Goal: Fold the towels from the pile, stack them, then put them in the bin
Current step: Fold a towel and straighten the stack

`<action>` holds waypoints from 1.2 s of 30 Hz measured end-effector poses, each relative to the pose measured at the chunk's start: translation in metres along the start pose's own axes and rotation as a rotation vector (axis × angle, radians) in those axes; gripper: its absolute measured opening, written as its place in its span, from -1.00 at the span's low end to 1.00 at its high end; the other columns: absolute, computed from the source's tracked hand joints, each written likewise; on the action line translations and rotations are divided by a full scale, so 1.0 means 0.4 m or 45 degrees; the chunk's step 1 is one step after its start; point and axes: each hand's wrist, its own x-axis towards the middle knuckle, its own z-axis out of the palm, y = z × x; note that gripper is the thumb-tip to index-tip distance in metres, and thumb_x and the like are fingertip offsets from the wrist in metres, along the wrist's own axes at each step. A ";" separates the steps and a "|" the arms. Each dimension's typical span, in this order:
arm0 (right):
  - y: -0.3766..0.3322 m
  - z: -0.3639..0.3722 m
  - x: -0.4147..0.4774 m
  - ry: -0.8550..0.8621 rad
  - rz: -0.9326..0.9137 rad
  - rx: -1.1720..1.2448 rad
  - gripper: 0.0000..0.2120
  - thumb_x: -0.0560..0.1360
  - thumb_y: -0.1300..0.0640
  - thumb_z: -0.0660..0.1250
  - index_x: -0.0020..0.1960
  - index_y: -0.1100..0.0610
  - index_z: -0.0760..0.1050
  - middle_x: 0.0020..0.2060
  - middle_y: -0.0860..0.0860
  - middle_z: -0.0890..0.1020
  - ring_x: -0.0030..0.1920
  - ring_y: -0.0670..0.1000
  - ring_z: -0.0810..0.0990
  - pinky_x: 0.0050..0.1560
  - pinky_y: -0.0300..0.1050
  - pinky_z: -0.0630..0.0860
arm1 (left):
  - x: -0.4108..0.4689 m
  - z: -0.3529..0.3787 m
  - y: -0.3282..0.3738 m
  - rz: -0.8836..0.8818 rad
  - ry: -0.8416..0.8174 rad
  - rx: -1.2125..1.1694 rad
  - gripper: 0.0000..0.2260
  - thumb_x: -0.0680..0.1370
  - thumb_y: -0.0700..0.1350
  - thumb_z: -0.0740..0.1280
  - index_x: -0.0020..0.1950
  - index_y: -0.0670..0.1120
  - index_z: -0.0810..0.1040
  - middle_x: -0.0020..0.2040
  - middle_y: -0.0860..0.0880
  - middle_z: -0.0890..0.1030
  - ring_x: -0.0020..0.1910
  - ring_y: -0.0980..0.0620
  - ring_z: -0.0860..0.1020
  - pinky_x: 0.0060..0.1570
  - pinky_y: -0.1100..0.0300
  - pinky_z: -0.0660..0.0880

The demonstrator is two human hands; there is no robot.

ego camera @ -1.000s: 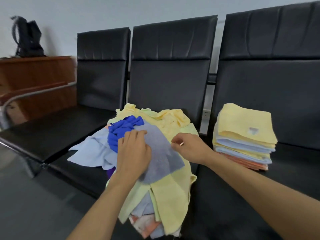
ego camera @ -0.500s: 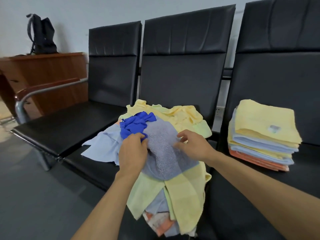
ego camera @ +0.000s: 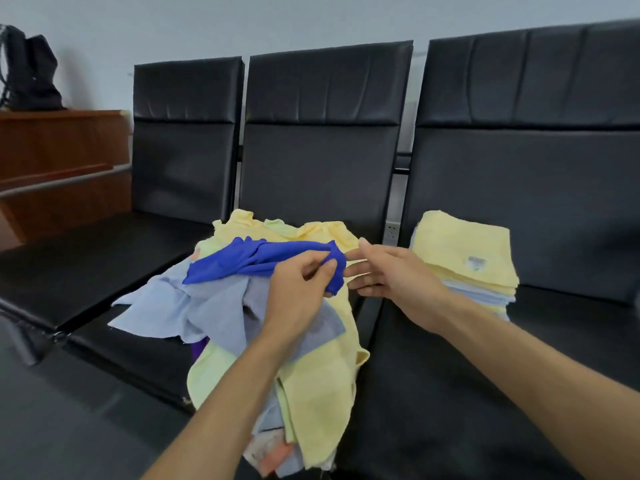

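Landmark: the middle seat [ego camera: 318, 161] in a row of three black seats
Pile [ego camera: 311, 375]: loose towels, mostly yellow and pale blue, heaped on the middle seat and spilling over its front edge
Blue towel [ego camera: 256, 259]: on top of the pile above the middle seat, drawn out in a bunched band with its right end lifted
Left hand [ego camera: 298, 289]: over the front of the middle seat, thumb and fingers pinching the lifted end of the blue towel
Right hand [ego camera: 391, 271]: just right of that end, fingers straight and spread, holding nothing; its fingertips may be touching the cloth, but the view is too blurred to be sure
Stack [ego camera: 464, 251]: folded towels, yellow on top, on the seat to the right of the middle seat, apart from the pile
Backpack [ego camera: 29, 74]: dark, on a wooden cabinet [ego camera: 62, 150] well left of the middle seat
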 end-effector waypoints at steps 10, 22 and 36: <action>0.063 -0.218 -0.147 0.220 0.031 -0.035 -0.82 0.49 0.06 0.41 -0.01 0.15 0.65 -0.17 0.07 0.66 -0.21 -0.05 0.58 -0.19 -0.25 0.56 | -0.085 0.228 0.023 0.105 -0.454 0.118 -0.73 0.58 -0.23 0.31 0.25 -0.01 0.59 0.08 0.10 0.65 0.06 0.17 0.61 0.10 0.10 0.59; 0.193 -0.435 -0.296 0.379 -0.031 -0.218 -0.86 0.58 0.21 0.29 -0.14 0.11 0.54 -0.33 -0.03 0.62 -0.28 -0.06 0.50 -0.19 -0.15 0.40 | -0.162 0.379 0.081 0.142 -0.561 -0.051 -0.69 0.53 -0.42 0.20 -0.19 -0.13 0.66 -0.29 -0.04 0.68 -0.45 -0.04 0.58 -0.47 0.30 0.44; 0.175 -0.528 -0.370 0.331 -0.241 -0.586 -0.86 0.52 0.20 0.38 -0.15 0.00 0.64 -0.22 -0.07 0.70 -0.15 -0.14 0.64 -0.04 -0.26 0.54 | -0.165 0.444 0.062 0.187 -1.162 0.231 -0.88 0.50 -0.04 0.42 0.03 0.04 0.63 -0.07 0.01 0.66 -0.04 0.00 0.61 0.08 -0.08 0.54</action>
